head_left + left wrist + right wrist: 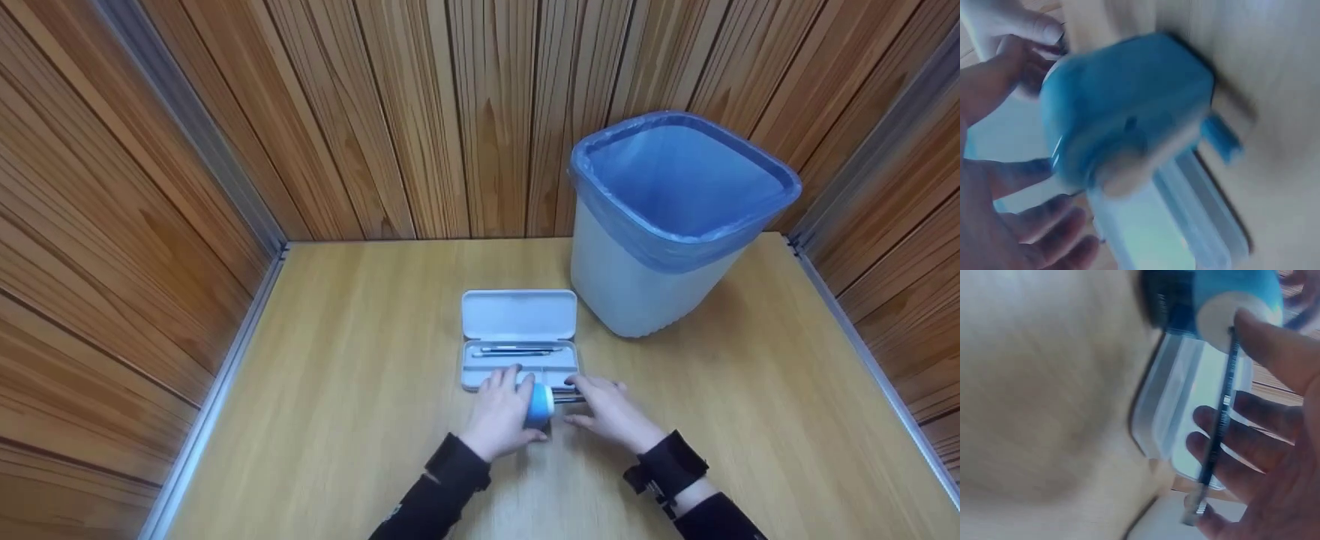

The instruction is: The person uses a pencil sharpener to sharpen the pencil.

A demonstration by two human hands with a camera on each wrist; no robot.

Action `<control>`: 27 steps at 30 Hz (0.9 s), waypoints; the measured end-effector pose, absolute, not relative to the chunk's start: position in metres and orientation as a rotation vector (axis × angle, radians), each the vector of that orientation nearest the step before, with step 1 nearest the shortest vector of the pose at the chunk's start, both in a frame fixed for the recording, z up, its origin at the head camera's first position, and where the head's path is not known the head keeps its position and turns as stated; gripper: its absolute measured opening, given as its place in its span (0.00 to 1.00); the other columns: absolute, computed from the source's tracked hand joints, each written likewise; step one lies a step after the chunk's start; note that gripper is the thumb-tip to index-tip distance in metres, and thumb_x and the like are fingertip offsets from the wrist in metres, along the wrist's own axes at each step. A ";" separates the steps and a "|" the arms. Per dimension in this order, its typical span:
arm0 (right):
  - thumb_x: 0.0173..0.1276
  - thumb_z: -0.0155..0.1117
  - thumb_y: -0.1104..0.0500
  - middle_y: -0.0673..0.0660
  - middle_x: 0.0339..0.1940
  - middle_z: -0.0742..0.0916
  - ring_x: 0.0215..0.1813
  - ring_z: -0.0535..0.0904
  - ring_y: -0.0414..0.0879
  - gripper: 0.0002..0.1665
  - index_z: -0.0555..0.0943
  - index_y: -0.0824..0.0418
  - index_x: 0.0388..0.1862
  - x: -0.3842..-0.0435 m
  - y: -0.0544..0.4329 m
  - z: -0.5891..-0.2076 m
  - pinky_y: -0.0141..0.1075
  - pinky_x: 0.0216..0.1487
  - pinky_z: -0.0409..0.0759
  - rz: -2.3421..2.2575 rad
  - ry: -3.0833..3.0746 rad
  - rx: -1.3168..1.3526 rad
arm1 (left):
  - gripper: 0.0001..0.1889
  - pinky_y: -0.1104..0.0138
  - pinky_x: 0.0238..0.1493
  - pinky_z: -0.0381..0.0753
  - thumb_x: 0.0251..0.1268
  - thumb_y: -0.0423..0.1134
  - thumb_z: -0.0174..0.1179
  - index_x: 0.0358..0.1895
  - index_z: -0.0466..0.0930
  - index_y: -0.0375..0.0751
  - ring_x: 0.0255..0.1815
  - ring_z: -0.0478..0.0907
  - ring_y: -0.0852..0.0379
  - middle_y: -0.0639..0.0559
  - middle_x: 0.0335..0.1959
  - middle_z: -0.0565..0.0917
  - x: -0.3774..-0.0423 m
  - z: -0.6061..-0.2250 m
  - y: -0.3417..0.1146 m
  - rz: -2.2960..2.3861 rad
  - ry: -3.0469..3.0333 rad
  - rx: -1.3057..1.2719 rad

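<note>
A blue hand-cranked pencil sharpener (538, 406) stands in front of the open pencil case (519, 315). My left hand (501, 414) holds the sharpener from the left, thumb on the near side and fingers on the far side. The crank (1176, 139) shows on its left face in the left wrist view. A dark pencil (1221, 416) sticks out of the sharpener's round white front, its other end pointing right. My right hand (616, 412) is spread around the pencil, thumb at the white front and fingers apart behind the shaft.
Two slim pencil-like items (517, 350) lie in the case's far compartment. A white bin (630, 277) with a blue liner stands at the back right. Wood-panelled walls (495, 112) enclose the light wooden tabletop (337, 360) at the back and sides.
</note>
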State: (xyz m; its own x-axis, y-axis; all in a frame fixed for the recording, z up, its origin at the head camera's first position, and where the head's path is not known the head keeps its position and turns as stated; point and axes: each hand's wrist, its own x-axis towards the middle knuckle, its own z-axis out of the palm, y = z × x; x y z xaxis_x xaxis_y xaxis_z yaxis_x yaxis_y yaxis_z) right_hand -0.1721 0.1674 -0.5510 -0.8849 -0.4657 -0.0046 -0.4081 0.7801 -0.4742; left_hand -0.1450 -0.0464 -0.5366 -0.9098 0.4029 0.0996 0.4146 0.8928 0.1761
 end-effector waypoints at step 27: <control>0.66 0.64 0.63 0.53 0.33 0.89 0.37 0.85 0.47 0.03 0.84 0.58 0.37 -0.173 0.180 -0.574 0.41 0.42 0.83 -0.881 2.852 -0.786 | 0.34 0.64 0.38 0.79 0.35 0.53 0.81 0.50 0.78 0.49 0.40 0.79 0.53 0.52 0.43 0.83 -0.163 -0.565 -0.035 -0.336 -2.987 -0.631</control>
State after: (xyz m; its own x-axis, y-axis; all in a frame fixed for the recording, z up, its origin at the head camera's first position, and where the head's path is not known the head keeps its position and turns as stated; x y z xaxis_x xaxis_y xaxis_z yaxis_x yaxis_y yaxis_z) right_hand -0.1726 0.1797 -0.5738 -0.8687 -0.4862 0.0944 -0.4547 0.7074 -0.5411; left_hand -0.1627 -0.0353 -0.5648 -0.9133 0.3913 0.1133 0.4067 0.8918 0.1984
